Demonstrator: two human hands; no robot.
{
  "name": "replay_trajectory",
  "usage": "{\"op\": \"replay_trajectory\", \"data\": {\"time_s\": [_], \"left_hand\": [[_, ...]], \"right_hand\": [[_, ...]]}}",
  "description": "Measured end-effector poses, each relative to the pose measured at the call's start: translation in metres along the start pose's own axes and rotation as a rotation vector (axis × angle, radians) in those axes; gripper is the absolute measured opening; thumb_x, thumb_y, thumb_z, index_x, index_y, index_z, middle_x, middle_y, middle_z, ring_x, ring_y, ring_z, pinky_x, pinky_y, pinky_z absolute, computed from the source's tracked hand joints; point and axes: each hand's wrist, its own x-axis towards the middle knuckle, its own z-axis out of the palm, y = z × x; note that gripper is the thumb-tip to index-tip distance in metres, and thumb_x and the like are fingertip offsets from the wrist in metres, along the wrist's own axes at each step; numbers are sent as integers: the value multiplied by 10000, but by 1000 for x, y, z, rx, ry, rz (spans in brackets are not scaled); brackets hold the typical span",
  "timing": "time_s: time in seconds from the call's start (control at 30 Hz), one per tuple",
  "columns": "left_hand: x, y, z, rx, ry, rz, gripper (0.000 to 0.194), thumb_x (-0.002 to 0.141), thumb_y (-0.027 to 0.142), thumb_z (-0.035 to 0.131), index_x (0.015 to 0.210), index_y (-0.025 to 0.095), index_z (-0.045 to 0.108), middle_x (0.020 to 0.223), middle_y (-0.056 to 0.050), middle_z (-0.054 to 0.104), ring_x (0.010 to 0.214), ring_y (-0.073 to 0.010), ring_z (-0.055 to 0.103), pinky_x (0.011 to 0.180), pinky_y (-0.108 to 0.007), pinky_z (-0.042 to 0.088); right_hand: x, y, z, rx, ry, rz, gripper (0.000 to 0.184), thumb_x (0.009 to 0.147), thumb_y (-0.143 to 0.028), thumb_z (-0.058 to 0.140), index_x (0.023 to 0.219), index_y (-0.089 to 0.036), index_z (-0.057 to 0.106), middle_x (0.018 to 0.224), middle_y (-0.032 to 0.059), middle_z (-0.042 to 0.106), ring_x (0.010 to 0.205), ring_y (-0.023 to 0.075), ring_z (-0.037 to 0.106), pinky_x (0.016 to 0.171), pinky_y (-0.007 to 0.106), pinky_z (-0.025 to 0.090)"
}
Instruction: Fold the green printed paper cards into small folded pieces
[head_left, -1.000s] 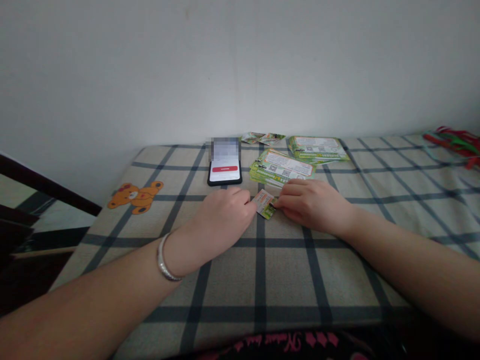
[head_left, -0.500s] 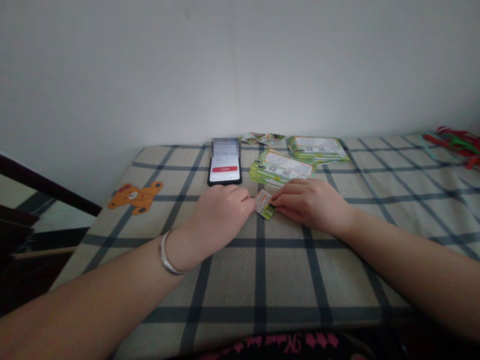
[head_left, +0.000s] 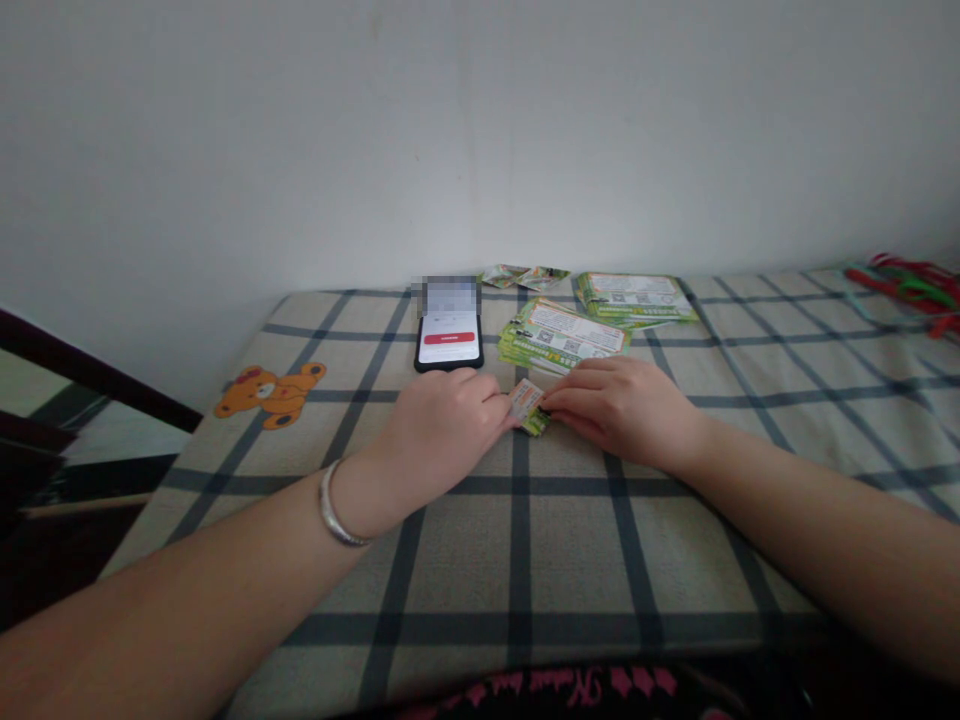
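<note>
Between my two hands is a small folded paper leaflet [head_left: 528, 398], green with an orange and white printed panel. My left hand [head_left: 450, 420], with a silver bangle at the wrist, pinches its left edge. The fingertips of my right hand [head_left: 611, 405] close on its right edge. Just beyond lies a fanned stack of green and white printed leaflets [head_left: 570, 335], touching or very near my right fingers; I cannot tell which. A phone [head_left: 450, 345] with a lit screen and a red button lies right behind my left hand.
A second leaflet stack [head_left: 637, 295] is at the back right. Folded leaflets [head_left: 525, 276] lie by the wall. A teddy bear picture [head_left: 271, 394] is at the left on the checked tablecloth [head_left: 465, 560]. Red and green items [head_left: 911, 290] lie far right.
My left fingers have shifted slightly along the folded leaflet and cover a little more of its lower left edge. My right hand has barely moved.
</note>
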Motion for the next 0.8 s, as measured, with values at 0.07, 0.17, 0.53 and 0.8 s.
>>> {"op": "replay_trajectory", "data": {"time_s": [0.07, 0.17, 0.53, 0.8], "left_hand": [[0, -1, 1, 6, 3, 11, 272, 940, 317, 519, 821, 147, 695, 773, -60, 652, 767, -210, 610, 604, -326, 445], [0, -2, 1, 23, 1, 26, 260, 937, 312, 518, 827, 150, 690, 785, -58, 648, 765, -223, 607, 594, -341, 442], [-1, -1, 4, 61, 19, 61, 236, 941, 274, 492, 803, 172, 654, 755, -44, 620, 740, -215, 587, 575, -327, 421], [0, -1, 2, -25, -16, 14, 267, 943, 329, 479, 877, 152, 668, 838, -62, 650, 817, -232, 596, 647, -347, 462]], "right_hand": [[0, -1, 1, -1, -12, -2, 236, 916, -281, 521, 1021, -189, 711, 933, 64, 716, 841, 193, 629, 708, 312, 439], [0, -1, 3, 10, -16, -2, 246, 897, -303, 537, 1061, -205, 691, 967, 62, 699, 868, 204, 612, 713, 315, 429], [2, -5, 0, -199, -8, -166, 235, 962, -270, 460, 937, -180, 676, 836, 29, 678, 755, 170, 558, 618, 315, 328], [3, -3, 7, -135, 59, -52, 188, 916, -236, 509, 869, -171, 678, 798, 38, 680, 704, 161, 586, 606, 298, 347]]}}
